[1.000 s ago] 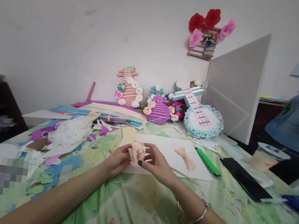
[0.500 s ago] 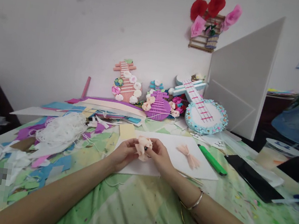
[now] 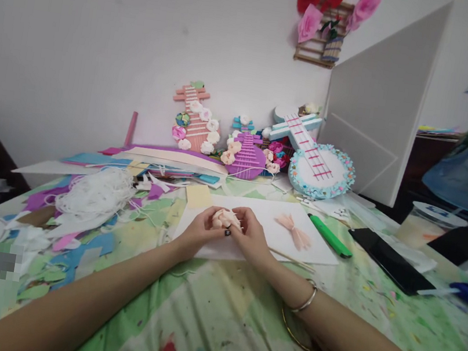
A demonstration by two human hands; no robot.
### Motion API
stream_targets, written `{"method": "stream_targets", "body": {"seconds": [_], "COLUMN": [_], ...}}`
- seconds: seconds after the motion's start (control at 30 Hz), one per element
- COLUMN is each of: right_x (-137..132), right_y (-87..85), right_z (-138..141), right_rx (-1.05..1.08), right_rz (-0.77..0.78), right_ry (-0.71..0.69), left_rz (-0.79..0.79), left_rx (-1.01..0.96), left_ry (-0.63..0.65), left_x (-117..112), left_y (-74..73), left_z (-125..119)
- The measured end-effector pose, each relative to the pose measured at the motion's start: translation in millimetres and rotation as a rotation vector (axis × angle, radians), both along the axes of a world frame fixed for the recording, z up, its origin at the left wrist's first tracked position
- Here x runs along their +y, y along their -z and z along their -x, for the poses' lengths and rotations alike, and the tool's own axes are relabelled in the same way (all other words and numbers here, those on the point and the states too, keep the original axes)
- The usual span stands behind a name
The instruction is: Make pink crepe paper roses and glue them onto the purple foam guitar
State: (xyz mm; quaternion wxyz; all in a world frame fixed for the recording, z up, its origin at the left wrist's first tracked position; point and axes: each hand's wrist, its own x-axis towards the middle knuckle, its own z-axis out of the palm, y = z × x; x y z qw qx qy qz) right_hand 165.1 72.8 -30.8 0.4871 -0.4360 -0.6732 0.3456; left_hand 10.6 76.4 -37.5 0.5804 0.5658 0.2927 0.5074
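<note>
Between my two hands is a pale peach paper flower (image 3: 226, 219), held above a white sheet (image 3: 244, 252). My left hand (image 3: 199, 230) curls round its left side, fingers closed on it. From the right, my right hand (image 3: 250, 234) grips the flower, its dark-nailed thumb at the lower edge. Lying on the sheet to the right is a bundle of peach crepe paper (image 3: 293, 231), tied at its middle. Thin wooden sticks (image 3: 292, 259) rest just right of my right hand. The fingertips behind the flower are partly hidden.
A heap of white string (image 3: 94, 196) and paper scraps lies left. To the right are a green cutter (image 3: 330, 237), a black phone (image 3: 390, 261) and a lidded cup (image 3: 431, 224). Flower-trimmed toy instruments (image 3: 322, 171) stand along the wall. A white panel (image 3: 372, 102) rises behind.
The flower has been turned and pressed lower between my hands, its petals now more bunched. Both hands have closed in round it. The view has tilted slightly downward.
</note>
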Motion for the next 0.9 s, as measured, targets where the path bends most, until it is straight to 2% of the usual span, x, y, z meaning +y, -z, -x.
{"method": "stream_targets", "body": {"seconds": [0.23, 0.3, 0.57, 0.9], "right_x": [-0.9, -0.7, 2.4, 5.0], "right_y": [-1.4, -1.0, 0.6, 3.2], "right_z": [-1.5, -1.6, -1.7, -4.0], "right_rx": [-0.023, -0.017, -0.034, -0.035], "right_rz": [-0.006, -0.006, -0.014, -0.056], "right_ry": [0.028, 0.029, 0.040, 0.093], "left_rz": [-0.139, -0.172, -0.222, -0.155], "left_rx": [0.212, 0.248, 0.300, 0.215], "left_ry": [-0.220, -0.250, -0.243, -0.193], "left_x": [-2.6, -2.8, -2.1, -5.5], "left_y": [-5.0, -5.3, -3.8, -5.5], "left_z": [-2.8, -3.7, -3.7, -4.8]}}
